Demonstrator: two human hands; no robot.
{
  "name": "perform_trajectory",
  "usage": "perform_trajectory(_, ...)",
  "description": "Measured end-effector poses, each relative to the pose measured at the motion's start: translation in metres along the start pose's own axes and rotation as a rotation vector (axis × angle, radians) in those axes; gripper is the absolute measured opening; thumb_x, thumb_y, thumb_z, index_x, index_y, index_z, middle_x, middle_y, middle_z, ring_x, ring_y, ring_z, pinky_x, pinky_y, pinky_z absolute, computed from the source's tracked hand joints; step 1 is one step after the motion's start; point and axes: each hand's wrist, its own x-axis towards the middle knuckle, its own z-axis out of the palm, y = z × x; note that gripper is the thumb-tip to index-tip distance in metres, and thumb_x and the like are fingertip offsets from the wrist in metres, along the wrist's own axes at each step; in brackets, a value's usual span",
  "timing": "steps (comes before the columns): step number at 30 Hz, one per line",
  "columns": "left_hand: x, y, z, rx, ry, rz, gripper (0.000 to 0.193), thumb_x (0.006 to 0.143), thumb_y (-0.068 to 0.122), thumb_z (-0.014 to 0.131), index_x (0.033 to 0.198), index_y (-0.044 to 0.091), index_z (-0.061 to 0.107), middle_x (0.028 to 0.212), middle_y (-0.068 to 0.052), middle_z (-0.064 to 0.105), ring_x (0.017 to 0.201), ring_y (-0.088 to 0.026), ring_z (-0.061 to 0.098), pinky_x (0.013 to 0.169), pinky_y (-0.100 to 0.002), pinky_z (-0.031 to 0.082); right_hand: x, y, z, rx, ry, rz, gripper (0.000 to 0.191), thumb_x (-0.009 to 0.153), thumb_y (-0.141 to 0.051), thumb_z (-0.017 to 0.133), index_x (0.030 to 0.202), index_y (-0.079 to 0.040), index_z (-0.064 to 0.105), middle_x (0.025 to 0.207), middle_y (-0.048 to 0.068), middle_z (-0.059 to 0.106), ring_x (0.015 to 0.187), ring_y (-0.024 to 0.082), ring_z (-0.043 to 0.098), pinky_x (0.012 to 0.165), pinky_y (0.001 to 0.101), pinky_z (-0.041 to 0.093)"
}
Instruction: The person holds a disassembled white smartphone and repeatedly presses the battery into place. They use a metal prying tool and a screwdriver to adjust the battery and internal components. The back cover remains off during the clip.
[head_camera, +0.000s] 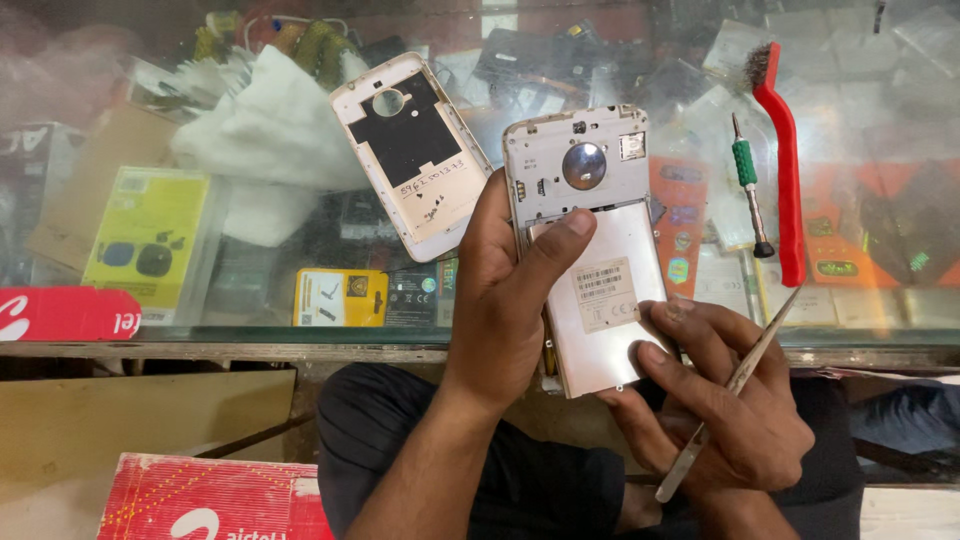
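Opened phone (590, 240), back cover off, is held upright-ish over the glass counter (250, 335), long axis running 12 to 6 with a slight tilt toward 5. Left hand (505, 290) wraps the phone's left edge, thumb pressed on the silver battery (600, 310). Right hand (720, 400) sits at the phone's 5 o'clock, 2 fingertips touching the battery's lower right, while the rest of the hand clamps metal tweezers (735, 385) pointing toward 1. Right hand is nearer the battery's bottom edge. Removed back cover (410, 150) lies on the counter at 10 o'clock from the phone. Green screwdriver (748, 185) and red brush (785, 160) lie at 3 o'clock, well apart from both hands.
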Motion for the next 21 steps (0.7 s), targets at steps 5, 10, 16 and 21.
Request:
perform_trajectory(5,0.002,0.001,0.003,-0.034,0.043,0.033,0.038,0.108,0.018,0.059,0.139,-0.003,0.051,0.123,-0.012,0.065,0.113,-0.015,0.062,0.101,-0.031,0.053,0.010,0.000,-0.002,0.026,-0.035,-0.021,0.031,0.080,-0.028,0.082,0.098,-0.008,0.069,0.108,0.016,0.074,0.106,0.033,0.070,0.094,0.0413,0.053)
perform_trajectory(10,0.003,0.001,0.001,-0.004,0.041,0.025,0.044,0.100,0.015,0.063,0.138,-0.002,0.046,0.119,-0.012,0.064,0.107,-0.016,0.063,0.095,-0.033,0.055,0.018,-0.012,0.001,-0.008,-0.013,-0.025,0.026,0.083,-0.018,0.083,0.101,-0.004,0.071,0.107,0.016,0.075,0.107,0.034,0.071,0.097,0.0420,0.056)
perform_trajectory(16,0.006,0.003,0.000,0.067,-0.002,0.035,0.060,0.103,0.027,0.067,0.143,-0.010,0.043,0.117,-0.022,0.060,0.106,-0.025,0.063,0.099,-0.040,0.057,0.022,-0.009,-0.011,-0.089,-0.180,0.024,0.027,0.077,-0.007,0.079,0.100,0.005,0.072,0.111,0.024,0.075,0.111,0.042,0.070,0.097,0.0451,0.054)
perform_trajectory(21,0.009,-0.002,0.003,0.496,0.090,0.169,0.105,0.103,0.068,0.042,0.160,-0.010,0.002,0.166,-0.032,0.010,0.158,-0.038,0.014,0.125,-0.047,0.019,0.018,-0.004,-0.009,0.197,0.082,0.272,0.024,0.100,-0.006,0.079,0.116,0.008,0.069,0.126,0.024,0.072,0.104,0.022,0.074,0.088,0.0255,0.058)
